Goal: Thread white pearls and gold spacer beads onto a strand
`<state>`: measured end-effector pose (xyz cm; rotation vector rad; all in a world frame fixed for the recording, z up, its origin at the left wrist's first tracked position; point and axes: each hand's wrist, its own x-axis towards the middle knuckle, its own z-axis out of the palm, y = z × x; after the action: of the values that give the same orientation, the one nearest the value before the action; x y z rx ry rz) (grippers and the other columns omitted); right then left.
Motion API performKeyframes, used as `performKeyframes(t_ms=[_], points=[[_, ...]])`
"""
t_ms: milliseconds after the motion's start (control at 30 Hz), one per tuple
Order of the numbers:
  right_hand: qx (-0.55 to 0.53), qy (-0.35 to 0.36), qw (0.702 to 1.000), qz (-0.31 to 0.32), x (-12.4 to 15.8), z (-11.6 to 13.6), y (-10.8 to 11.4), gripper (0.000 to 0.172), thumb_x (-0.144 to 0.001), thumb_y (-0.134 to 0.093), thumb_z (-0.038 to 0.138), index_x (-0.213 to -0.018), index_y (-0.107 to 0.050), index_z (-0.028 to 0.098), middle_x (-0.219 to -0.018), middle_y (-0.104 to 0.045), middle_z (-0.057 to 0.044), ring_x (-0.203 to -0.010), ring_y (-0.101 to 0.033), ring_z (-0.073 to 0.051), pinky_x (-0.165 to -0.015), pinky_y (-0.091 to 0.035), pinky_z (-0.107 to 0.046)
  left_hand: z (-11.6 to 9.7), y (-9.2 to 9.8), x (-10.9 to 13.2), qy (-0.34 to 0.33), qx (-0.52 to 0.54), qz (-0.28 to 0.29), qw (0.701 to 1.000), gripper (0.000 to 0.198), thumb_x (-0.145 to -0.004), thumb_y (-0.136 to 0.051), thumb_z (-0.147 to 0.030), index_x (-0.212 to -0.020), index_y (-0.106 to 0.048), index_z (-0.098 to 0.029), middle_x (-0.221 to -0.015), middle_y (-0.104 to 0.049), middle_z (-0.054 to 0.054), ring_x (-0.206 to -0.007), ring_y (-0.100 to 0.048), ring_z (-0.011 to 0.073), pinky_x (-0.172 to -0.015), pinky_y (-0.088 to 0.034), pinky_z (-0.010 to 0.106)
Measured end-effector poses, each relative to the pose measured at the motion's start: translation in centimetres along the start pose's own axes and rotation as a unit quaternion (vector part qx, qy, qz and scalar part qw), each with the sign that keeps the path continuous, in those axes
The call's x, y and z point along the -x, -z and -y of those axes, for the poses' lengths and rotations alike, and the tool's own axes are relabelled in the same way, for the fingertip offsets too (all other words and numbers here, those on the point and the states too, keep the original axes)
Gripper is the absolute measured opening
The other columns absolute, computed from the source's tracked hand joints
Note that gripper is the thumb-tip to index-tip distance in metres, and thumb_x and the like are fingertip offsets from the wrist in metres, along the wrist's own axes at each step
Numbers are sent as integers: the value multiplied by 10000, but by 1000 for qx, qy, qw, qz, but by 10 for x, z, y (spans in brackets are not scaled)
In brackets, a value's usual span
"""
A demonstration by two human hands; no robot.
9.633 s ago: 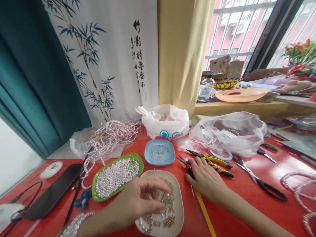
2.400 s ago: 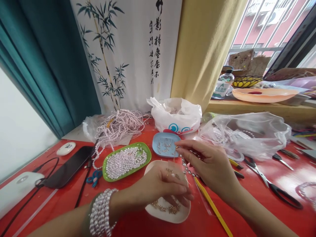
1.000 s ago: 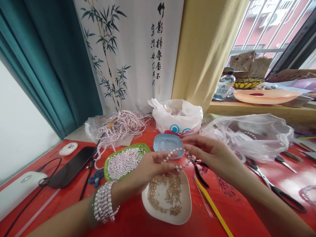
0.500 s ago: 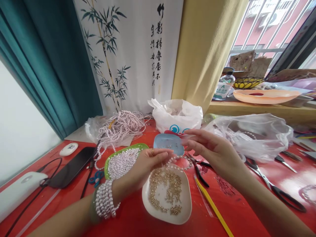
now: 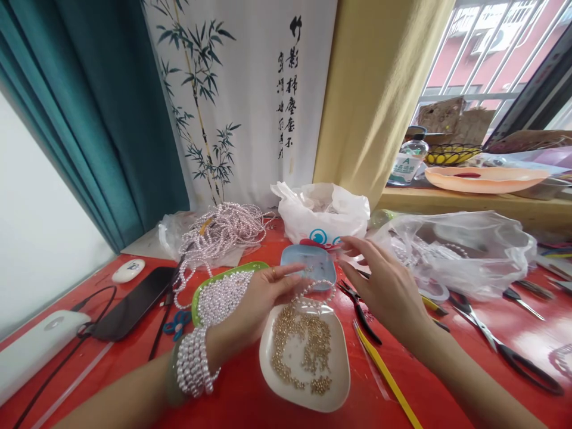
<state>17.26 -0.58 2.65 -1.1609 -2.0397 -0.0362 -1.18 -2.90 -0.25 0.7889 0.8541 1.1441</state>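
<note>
My left hand pinches one end of a short pearl bead strand, which loops over the far rim of the beige dish of small gold beads. Several pearl bracelets ring that wrist. My right hand hovers with fingers spread just right of the strand, over the small blue dish, and holds nothing. A green tray of loose pearls lies behind my left hand.
Black-handled pliers, yellow-handled pliers, scissors and a yellow strip lie on the red table at right. Plastic bags, a white bag, a heap of pearl strands, a phone and a white charger box stand around.
My right hand has let go of the pearl strand and opened, drifting slightly right. The strand now hangs from my left hand alone, lower over the beige dish.
</note>
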Motion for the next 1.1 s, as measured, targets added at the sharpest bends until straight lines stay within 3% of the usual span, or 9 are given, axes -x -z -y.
performKeyframes(t_ms=[67, 167, 367, 567, 667, 800, 867, 967, 1100], points=[[43, 107, 992, -52, 4, 10, -2, 180, -845, -473, 183, -979, -585, 143, -892, -629, -86, -783, -582, -177, -657, -466, -311, 1, 0, 2, -11, -39, 15, 999, 324, -719, -657, -236, -1033, -625, -163, -905, -695, 105, -790, -640, 174, -710, -466, 285], [75, 208, 974, -44, 10, 25, -4, 161, -852, -461, 145, -882, -619, 135, -780, -610, -69, -701, -551, -166, -580, -448, -283, 1, -3, 7, -30, -99, 58, 993, 361, -744, -621, -229, -1102, -596, -191, -933, -687, 86, -781, -626, 157, -677, -445, 261], [95, 239, 966, -28, 14, 33, -4, 213, -864, -431, 126, -808, -634, 91, -700, -588, -79, -632, -507, -161, -545, -440, -286, 0, -11, 14, -122, -203, 108, 966, 241, -758, -572, -180, -975, -675, -193, -862, -689, 35, -761, -584, 129, -701, -417, 240], [136, 274, 951, -51, 15, 35, -4, 218, -834, -453, 100, -710, -629, 124, -610, -581, -54, -561, -487, -150, -508, -427, -279, 0, -9, 16, -170, -296, 93, 935, 243, -814, -510, -296, -957, -684, -204, -768, -680, 13, -671, -552, 136, -629, -409, 250], [95, 217, 971, -40, 15, 36, -7, 211, -805, -450, 102, -677, -607, 161, -624, -600, -42, -575, -523, -145, -524, -439, -265, 0, -10, 16, -157, -298, 86, 938, 221, -803, -527, -287, -906, -703, -203, -759, -687, 19, -684, -570, 151, -651, -420, 259], [-43, 21, 999, -25, 7, 25, -9, 132, -712, -474, 131, -641, -575, 179, -599, -590, -10, -533, -530, -124, -510, -431, -246, -3, -12, 15, -88, -214, 40, 972, 201, -766, -579, -274, -875, -704, -160, -788, -701, 69, -751, -622, 188, -697, -458, 289], [-103, -98, 989, -40, -2, 6, -6, 117, -692, -482, 164, -635, -582, 179, -572, -582, 3, -510, -523, -121, -493, -422, -241, -5, -12, 15, -70, -155, 9, 985, 215, -755, -597, -284, -888, -689, -143, -844, -702, 92, -782, -636, 198, -711, -475, 300], [-156, -252, 952, -78, -25, -36, 2, 143, -692, -540, 276, -662, -627, 167, -508, -558, 14, -449, -498, -117, -434, -405, -235, -7, -10, 14, -74, -94, -9, 993, 217, -760, -595, -294, -884, -672, -132, -895, -696, 103, -801, -642, 191, -727, -486, 297], [-132, -267, 946, -125, -78, -80, 12, 150, -685, -557, 252, -711, -649, 137, -529, -578, -11, -462, -539, -131, -426, -425, -239, -4, -10, 12, -50, -113, 43, 991, 243, -754, -598, -305, -876, -672, -109, -836, -701, 114, -743, -651, 191, -696, -498, 306]])
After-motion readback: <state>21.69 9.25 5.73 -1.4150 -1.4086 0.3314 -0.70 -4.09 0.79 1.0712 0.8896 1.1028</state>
